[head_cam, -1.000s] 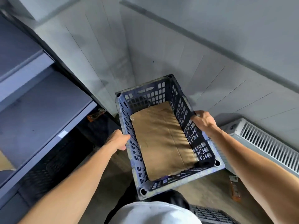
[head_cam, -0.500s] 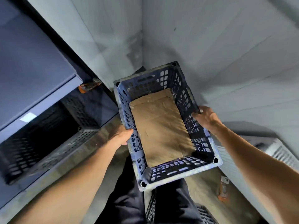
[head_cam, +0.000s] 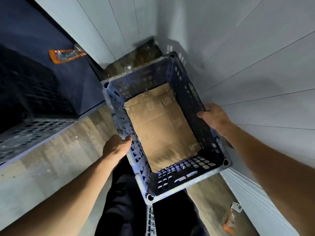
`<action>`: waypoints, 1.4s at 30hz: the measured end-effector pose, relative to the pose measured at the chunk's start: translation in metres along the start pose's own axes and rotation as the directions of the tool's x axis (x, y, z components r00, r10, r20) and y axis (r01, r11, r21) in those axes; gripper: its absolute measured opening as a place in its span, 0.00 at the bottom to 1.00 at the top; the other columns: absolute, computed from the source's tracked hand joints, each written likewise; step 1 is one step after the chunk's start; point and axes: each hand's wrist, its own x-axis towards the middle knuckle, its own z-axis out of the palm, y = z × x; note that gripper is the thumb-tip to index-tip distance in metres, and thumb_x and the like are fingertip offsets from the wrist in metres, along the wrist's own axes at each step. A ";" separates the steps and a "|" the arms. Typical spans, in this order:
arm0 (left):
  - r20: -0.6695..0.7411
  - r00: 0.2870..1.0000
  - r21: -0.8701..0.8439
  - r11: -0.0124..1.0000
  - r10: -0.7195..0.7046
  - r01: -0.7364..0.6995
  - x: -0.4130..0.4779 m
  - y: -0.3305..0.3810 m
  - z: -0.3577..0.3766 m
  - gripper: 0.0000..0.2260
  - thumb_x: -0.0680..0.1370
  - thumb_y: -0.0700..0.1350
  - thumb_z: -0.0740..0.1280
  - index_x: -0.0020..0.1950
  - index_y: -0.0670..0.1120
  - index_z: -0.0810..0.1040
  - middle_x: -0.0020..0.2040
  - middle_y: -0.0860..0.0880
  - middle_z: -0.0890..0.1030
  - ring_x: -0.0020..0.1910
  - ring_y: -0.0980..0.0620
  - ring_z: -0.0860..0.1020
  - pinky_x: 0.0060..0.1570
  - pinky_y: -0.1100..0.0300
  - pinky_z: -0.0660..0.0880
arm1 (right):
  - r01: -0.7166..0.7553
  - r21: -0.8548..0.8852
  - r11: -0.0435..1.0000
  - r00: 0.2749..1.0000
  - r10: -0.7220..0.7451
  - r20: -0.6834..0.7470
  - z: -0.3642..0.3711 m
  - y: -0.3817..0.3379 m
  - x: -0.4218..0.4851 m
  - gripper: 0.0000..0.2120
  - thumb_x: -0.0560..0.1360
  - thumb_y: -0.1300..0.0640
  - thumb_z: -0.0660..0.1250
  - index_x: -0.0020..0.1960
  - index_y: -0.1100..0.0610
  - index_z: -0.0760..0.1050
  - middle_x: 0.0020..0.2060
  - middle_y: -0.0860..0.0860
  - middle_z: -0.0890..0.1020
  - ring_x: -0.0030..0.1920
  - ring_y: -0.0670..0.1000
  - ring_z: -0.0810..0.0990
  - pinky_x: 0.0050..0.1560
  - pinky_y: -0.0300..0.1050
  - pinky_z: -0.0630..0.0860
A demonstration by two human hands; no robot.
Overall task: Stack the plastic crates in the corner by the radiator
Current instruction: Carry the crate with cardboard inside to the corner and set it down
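Now the crate, grasped by left grip and right grip, has been lowered toward the corner floor for placement.

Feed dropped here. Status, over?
Left grip and right grip hold blue perforated plastic crate by long rims. Crate above corner floor. Nothing seen blocking.

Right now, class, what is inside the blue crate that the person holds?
A flat sheet of brown cardboard lies in the bottom of the crate; no loose item shows on it. The cardboard covers most of the crate's floor, so what lies beneath it cannot be seen.
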 end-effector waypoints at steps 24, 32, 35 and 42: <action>0.381 0.925 -0.308 0.944 0.011 0.115 0.055 0.035 0.101 0.26 0.79 0.57 0.64 0.73 0.44 0.70 0.72 0.40 0.71 0.64 0.39 0.76 0.69 0.49 0.68 | 0.113 -0.200 0.973 0.993 -0.107 0.040 0.028 0.057 0.112 0.14 0.69 0.50 0.67 0.54 0.52 0.74 0.48 0.55 0.80 0.48 0.57 0.79 0.49 0.50 0.78; 0.205 0.977 -0.185 0.983 0.049 -0.011 0.051 0.037 0.090 0.30 0.72 0.60 0.70 0.67 0.45 0.70 0.62 0.42 0.78 0.54 0.41 0.80 0.58 0.46 0.78 | 0.040 -0.317 0.948 0.996 -0.011 0.090 0.042 0.072 0.085 0.37 0.68 0.41 0.66 0.75 0.46 0.62 0.73 0.56 0.67 0.72 0.60 0.67 0.69 0.59 0.70; 0.117 0.962 0.092 0.962 0.246 -0.257 0.045 0.044 0.083 0.28 0.78 0.52 0.67 0.74 0.45 0.63 0.68 0.41 0.73 0.61 0.40 0.78 0.61 0.48 0.75 | 0.020 -0.382 0.924 0.992 0.030 0.125 0.062 0.078 0.052 0.37 0.73 0.47 0.68 0.78 0.49 0.57 0.76 0.56 0.62 0.74 0.59 0.63 0.72 0.56 0.66; 0.331 0.802 0.385 0.705 0.498 -0.596 0.042 0.046 0.056 0.24 0.79 0.47 0.65 0.74 0.49 0.64 0.72 0.47 0.68 0.67 0.45 0.72 0.61 0.53 0.72 | -0.189 -0.056 0.980 0.960 0.196 0.200 0.132 0.077 -0.002 0.43 0.66 0.32 0.69 0.72 0.56 0.65 0.69 0.61 0.71 0.66 0.62 0.73 0.66 0.55 0.72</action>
